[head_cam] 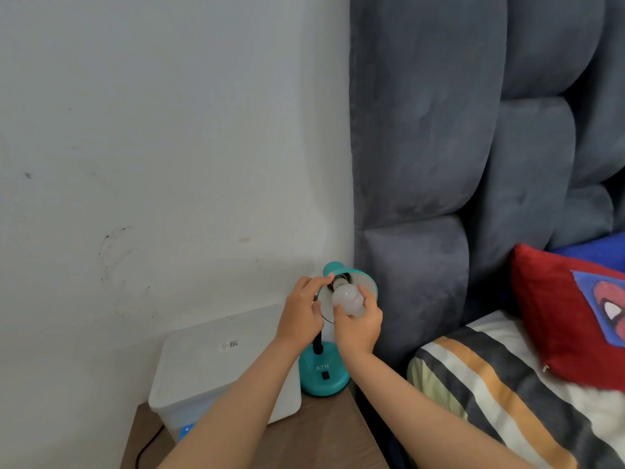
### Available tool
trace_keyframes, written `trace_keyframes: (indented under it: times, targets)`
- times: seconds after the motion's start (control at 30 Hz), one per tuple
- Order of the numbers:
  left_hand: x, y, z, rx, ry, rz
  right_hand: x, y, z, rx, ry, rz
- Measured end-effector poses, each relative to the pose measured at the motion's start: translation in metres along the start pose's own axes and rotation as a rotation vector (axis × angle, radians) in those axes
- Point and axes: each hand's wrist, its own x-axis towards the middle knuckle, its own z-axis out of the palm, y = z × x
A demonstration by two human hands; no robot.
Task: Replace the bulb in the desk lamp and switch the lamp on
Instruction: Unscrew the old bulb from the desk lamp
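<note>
Right hand (358, 328) gripping white bulb (348, 301) (apparently at socket), left hand (301, 311) clasping teal lamp shade (367, 282).

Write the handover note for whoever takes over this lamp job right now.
Left hand: steadying the shade rim.
Right hand: gripping the white bulb, whose base sits at the socket; whether it is going in or coming out cannot be told.
Lamp stands on the bedside table, beside a white box.
Bulb is unlit.
Left: seat the new bulb, press the black switch on the base.
</note>
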Motion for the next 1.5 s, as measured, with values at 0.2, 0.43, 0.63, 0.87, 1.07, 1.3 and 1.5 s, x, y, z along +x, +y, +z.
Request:
trace_keyframes:
  times: [0.2, 0.43, 0.63, 0.87, 1.07, 1.3, 1.5]
  targets:
    - [0.000, 0.004, 0.011, -0.099, 0.071, -0.055, 0.002, -0.003, -0.006, -0.033, 0.030, 0.008]
    - [0.001, 0.004, 0.016, -0.115, 0.089, -0.070, 0.006, -0.004, -0.009, -0.016, 0.019, 0.034]
    - [-0.001, 0.005, 0.015, -0.107, 0.092, -0.068, -0.001, -0.002, -0.010, -0.071, 0.017, -0.046]
    - [-0.002, 0.006, 0.013, -0.106, 0.088, -0.073, -0.002, -0.001, -0.004, 0.015, 0.036, 0.064]
    - [-0.003, 0.007, 0.014, -0.100, 0.094, -0.066, -0.003, -0.002, -0.008, -0.069, 0.023, 0.008]
    - [-0.002, 0.006, 0.015, -0.085, 0.085, -0.064, 0.002, -0.002, -0.008, 0.019, 0.024, 0.055]
    - [-0.002, 0.007, 0.016, -0.092, 0.074, -0.067, 0.004, -0.005, -0.015, -0.016, -0.016, -0.026]
